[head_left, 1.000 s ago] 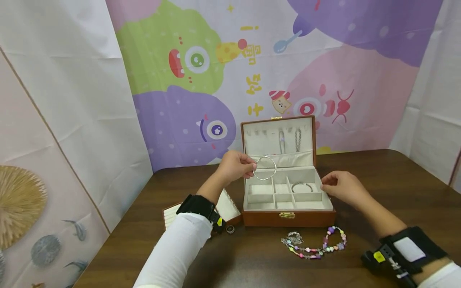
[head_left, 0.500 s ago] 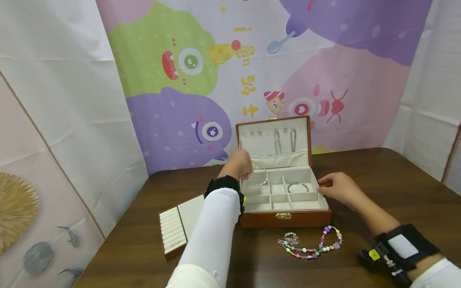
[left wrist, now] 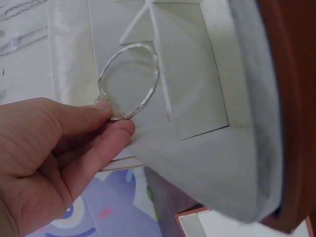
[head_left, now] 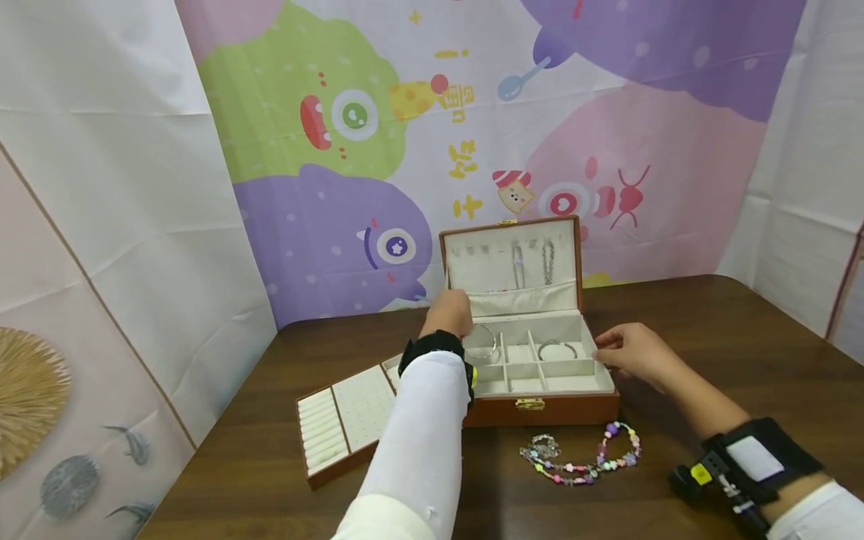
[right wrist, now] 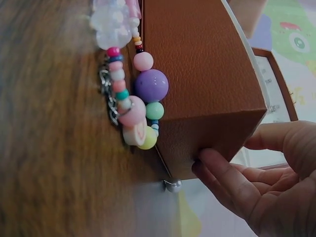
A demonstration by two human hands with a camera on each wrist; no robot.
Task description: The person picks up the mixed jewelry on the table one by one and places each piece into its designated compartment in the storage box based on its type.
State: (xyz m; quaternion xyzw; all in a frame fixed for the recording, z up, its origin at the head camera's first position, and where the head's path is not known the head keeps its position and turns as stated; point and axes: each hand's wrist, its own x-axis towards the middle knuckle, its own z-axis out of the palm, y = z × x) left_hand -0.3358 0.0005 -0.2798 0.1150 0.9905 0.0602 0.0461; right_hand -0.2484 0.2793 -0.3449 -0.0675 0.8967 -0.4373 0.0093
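My left hand pinches a thin silver bangle between thumb and fingertips. The bangle hangs at the back left compartment of the brown jewelry box; whether it touches the compartment floor I cannot tell. In the head view, the wrist and back of the hand hide the left fingers. My right hand grips the box's right wall, with fingers on the leather side and a digit at the upper edge. Another silver bangle lies in the back right compartment.
Colourful beaded jewelry lies before the box's front. A brown tray with cream ring rolls rests left of it, partly behind the left sleeve. Chains hang inside the raised lid. A small pearl-like ball sits beside the box.
My left hand has moved forward and down, lowering the bangle from above the box to its back left compartment. The right hand stays at the box's right side. The view has shifted slightly.
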